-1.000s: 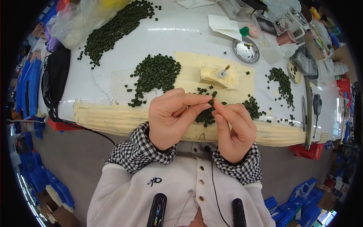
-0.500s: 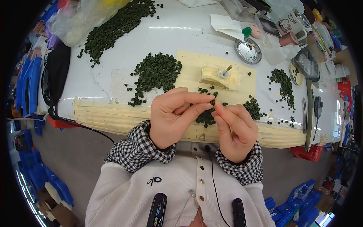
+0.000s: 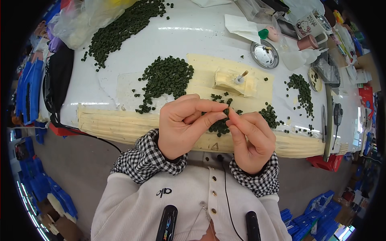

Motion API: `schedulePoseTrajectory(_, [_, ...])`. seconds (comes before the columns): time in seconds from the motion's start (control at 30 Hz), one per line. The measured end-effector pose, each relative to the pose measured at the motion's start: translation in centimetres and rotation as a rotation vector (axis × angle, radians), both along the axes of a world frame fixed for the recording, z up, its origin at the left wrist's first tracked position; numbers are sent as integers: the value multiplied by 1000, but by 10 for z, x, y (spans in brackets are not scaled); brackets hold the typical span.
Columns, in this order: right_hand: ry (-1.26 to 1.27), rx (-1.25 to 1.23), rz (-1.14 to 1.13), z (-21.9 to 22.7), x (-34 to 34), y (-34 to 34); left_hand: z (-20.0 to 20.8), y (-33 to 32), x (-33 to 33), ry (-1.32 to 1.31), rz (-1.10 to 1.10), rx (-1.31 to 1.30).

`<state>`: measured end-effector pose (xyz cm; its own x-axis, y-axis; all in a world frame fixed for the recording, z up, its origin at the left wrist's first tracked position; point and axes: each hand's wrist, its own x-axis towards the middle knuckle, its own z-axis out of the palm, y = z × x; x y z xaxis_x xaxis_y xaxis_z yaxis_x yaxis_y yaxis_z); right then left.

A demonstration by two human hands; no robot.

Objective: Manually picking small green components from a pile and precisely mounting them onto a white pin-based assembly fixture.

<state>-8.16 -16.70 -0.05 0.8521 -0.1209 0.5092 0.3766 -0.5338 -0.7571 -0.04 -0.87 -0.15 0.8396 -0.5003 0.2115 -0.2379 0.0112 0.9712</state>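
My left hand (image 3: 183, 126) is closed, with thumb and forefinger pinching a small dark green conical piece (image 3: 226, 111). The fingertips of my right hand (image 3: 254, 140) meet the same piece from the other side, and its other fingers are curled in. Both hands hover over the table's near edge, and most of the piece is hidden by the fingers. Just beyond them, a small pile of similar green pieces (image 3: 219, 127) lies partly covered by my hands. Behind that stands a tape-covered block (image 3: 229, 83) with a white upright holder and a thin brownish stick in it.
Larger heaps of green pieces lie to the left (image 3: 167, 76) and far left (image 3: 116, 36), with smaller ones at the right (image 3: 301, 94). A round metal lid (image 3: 264, 54), a mug (image 3: 311, 26) and a white squeeze bottle (image 3: 295, 59) stand at the back right. Tweezers (image 3: 324, 122) and a screwdriver-like tool (image 3: 337, 116) lie far right.
My fingertips have shifted very slightly around the green piece, a touch to the right. Both hands keep nearly the same pose, and the things on the table stay in place.
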Motion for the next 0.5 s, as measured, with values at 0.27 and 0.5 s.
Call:
schedulePoseTrajectory(0.27, [-7,-127,-251,22,17,-21,2,3,1,26,4,19])
schedulePoseTrajectory(0.5, [38,-293,-246,29,56,-42,3,1,1,68,25,-4])
